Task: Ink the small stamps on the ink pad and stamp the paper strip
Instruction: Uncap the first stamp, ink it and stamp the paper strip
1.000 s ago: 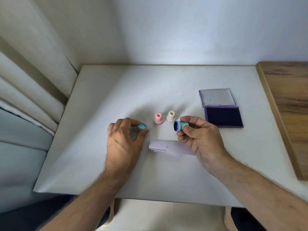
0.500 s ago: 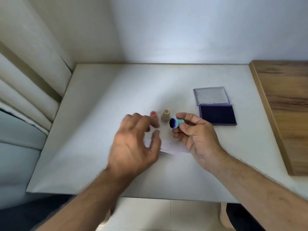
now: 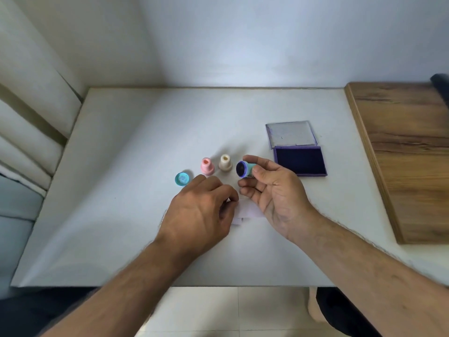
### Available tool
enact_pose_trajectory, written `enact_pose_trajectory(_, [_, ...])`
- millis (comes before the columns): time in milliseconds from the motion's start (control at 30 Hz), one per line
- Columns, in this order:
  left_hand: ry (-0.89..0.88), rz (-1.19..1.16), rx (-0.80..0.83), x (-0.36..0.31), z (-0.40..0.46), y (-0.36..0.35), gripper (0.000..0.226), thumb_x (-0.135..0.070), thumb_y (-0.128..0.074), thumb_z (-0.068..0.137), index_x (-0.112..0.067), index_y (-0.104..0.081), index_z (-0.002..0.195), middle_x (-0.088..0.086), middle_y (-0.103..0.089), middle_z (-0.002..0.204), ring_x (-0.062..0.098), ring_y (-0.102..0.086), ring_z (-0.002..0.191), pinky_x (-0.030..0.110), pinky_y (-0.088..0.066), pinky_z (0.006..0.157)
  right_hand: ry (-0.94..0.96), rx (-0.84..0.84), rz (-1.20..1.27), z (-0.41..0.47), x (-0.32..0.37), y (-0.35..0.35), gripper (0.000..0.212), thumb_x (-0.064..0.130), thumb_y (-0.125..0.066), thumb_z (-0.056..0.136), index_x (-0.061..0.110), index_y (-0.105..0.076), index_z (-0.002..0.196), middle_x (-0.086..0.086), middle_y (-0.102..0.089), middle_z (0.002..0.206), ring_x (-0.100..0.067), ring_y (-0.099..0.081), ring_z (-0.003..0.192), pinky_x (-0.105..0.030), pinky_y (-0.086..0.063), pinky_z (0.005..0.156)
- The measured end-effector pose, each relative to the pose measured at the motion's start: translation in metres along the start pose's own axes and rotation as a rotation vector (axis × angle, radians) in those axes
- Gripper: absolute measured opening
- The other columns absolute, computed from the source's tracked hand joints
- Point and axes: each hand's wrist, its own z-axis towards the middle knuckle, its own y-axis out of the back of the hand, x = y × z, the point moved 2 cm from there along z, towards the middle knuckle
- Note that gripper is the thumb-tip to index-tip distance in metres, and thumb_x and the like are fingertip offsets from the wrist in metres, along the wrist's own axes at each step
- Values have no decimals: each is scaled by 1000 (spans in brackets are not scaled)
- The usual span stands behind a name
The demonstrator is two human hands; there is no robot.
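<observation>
Nearest, two bare forearms reach in over the front edge of the white table (image 3: 102,215). The left hand (image 3: 199,212) lies palm down with its fingers curled loosely, the fingertips resting on the left end of the pale folded paper strip (image 3: 247,211); whether they pinch it or only press it I cannot tell. The strip lies flat between the two hands, most of it hidden under them.

The right hand (image 3: 272,190) is turned palm up just beside it, thumb and forefinger closed on a small teal plastic stamp (image 3: 245,169) held on its side above the table. Its round face points left, dark blue-purple with ink, ringed by a lighter violet rim.

Just beyond the left hand sits a round teal cap (image 3: 182,179), lying flat. Behind that stand a small pink plastic stamp (image 3: 207,166) and a cream plastic stamp (image 3: 225,162), both upright, side by side and apart.

Further right lies the open purple ink pad (image 3: 300,161), its dark pad exposed, the clear lid (image 3: 291,134) folded back behind it. A brown wooden board (image 3: 408,154) runs along the table's right side.
</observation>
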Motion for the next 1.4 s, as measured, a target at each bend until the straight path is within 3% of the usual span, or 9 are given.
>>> enact_pose_trajectory(133, [-6,2,-42,-5,4,-7,10,-24,-65,85,-27,-73,90,-5,-64,81,20,-55,75,31,-49,62,189,-202,-233,5,23,13,17,-1,-56,90,5,-70,94,-13,-67,75,-20,-60,59,-32,-55,56])
enact_pose_trajectory(267, [0,16,-64,-9,3,-14,11,-21,-62,87,-22,-71,95,-2,-62,85,21,-54,80,35,-50,63,564,-484,-961,5,59,40,18,17,-64,84,19,-75,97,-1,-74,87,-14,-68,74,-26,-56,75])
enact_pose_trajectory(400, [31,29,-65,-13,5,-18,13,-21,-59,89,-21,-68,98,-2,-61,86,22,-54,84,37,-50,65,624,-483,-1368,1,70,51,26,19,-65,85,15,-71,110,-6,-73,101,-19,-66,89,-19,-47,80])
enact_pose_trajectory(600, [27,11,-42,-15,10,-21,13,-21,-57,92,-21,-67,99,-1,-62,90,23,-54,86,36,-50,67,588,-424,-1464,5,70,52,21,18,-70,83,11,-70,102,-10,-73,97,-26,-67,89,-37,-58,77])
enact_pose_trajectory(867, [26,-26,-43,-12,7,-25,12,-18,-58,94,-19,-67,102,1,-61,92,22,-53,87,34,-48,76,189,-388,-1444,17,88,47,16,20,-76,80,10,-75,91,0,-69,77,-17,-64,73,-25,-53,75])
enact_pose_trajectory(967, [31,-44,-44,-11,7,-25,12,-18,-58,95,-19,-67,103,0,-60,93,21,-52,87,28,-43,79,308,-418,-1504,17,86,44,5,13,-69,82,10,-73,84,5,-60,65,-11,-60,63,-18,-44,57])
enact_pose_trajectory(1100, [32,-56,-44,-11,8,-24,11,-17,-59,94,-18,-67,101,-1,-60,91,20,-51,86,25,-40,79,21,-348,-1542,22,95,37,16,14,-67,86,7,-71,100,-1,-68,97,-19,-64,91,-27,-50,83])
enact_pose_trajectory(1267, [48,-70,-43,-10,7,-23,10,-15,-60,93,-18,-68,99,-1,-58,90,20,-51,83,25,-41,77,3,-344,-1530,21,97,36,27,14,-70,85,9,-69,111,-6,-67,110,-21,-63,101,-26,-50,87])
enact_pose_trajectory(1400, [53,-77,-44,-10,7,-23,11,-17,-58,96,-19,-68,99,-1,-57,90,20,-50,84,24,-40,78,72,-357,-1446,16,93,40,22,10,-67,85,6,-70,107,-7,-69,106,-18,-62,86,-23,-50,73])
